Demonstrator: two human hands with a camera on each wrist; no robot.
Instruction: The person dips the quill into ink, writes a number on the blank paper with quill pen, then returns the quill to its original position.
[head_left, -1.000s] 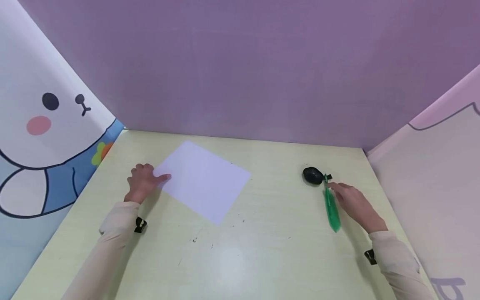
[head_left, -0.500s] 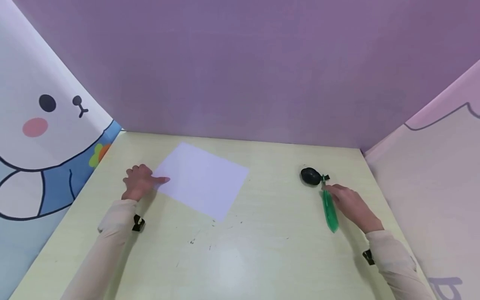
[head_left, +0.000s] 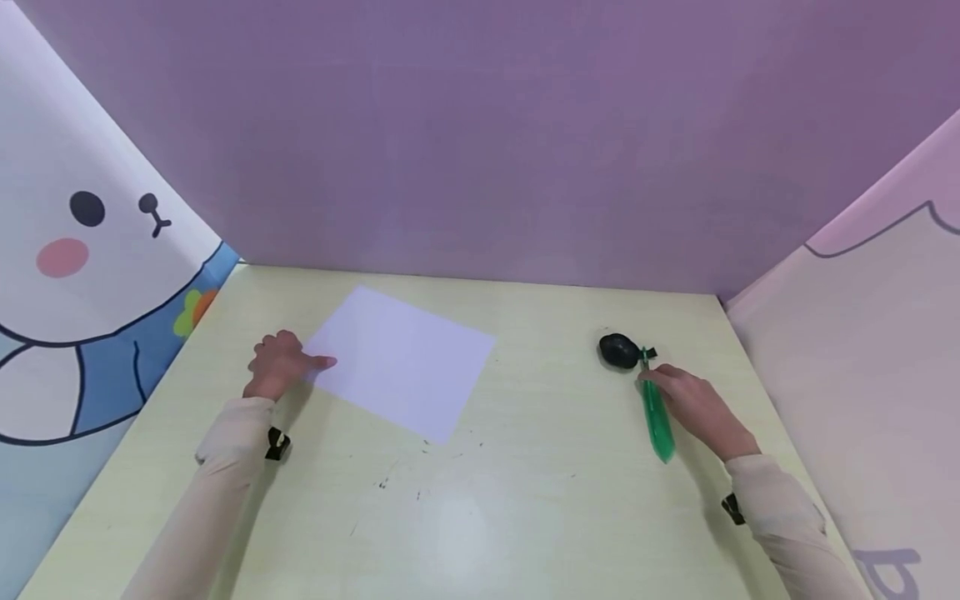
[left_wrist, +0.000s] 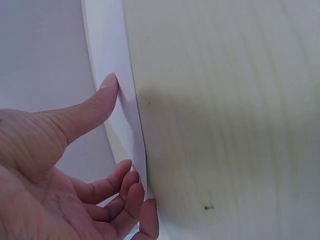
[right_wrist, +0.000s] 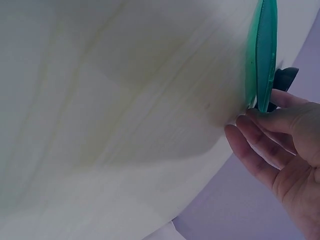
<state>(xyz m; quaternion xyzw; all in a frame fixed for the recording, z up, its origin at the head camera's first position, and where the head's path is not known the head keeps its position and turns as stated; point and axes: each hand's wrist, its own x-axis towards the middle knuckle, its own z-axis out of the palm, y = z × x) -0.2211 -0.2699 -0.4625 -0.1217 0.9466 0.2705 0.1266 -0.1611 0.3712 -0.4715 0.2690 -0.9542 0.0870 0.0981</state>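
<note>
A white sheet of paper (head_left: 405, 362) lies flat and turned at an angle on the table, left of the middle. My left hand (head_left: 279, 364) is at its left corner, thumb stretched over the paper. The left wrist view shows the fingers loosely bent by the paper's edge (left_wrist: 131, 117), with no clear grip. My right hand (head_left: 696, 408) pinches a translucent green blade-shaped piece (head_left: 658, 425) near its narrow end, between thumb and forefinger. Just beyond those fingers lies a black egg-shaped thing (head_left: 618, 351) with a short dark end piece touching or overlapping the green one.
The pale wooden table (head_left: 525, 500) carries a few small dark marks (head_left: 383, 483). A purple wall (head_left: 480, 142) closes off the back. A panel with a cartoon animal (head_left: 90, 275) rises on the left, and a pale panel (head_left: 885, 358) on the right.
My right hand has moved slightly left, its fingertips closing on the narrow end of the green piece. The left thumb has levelled a little over the paper. The whole head view has shifted slightly.
</note>
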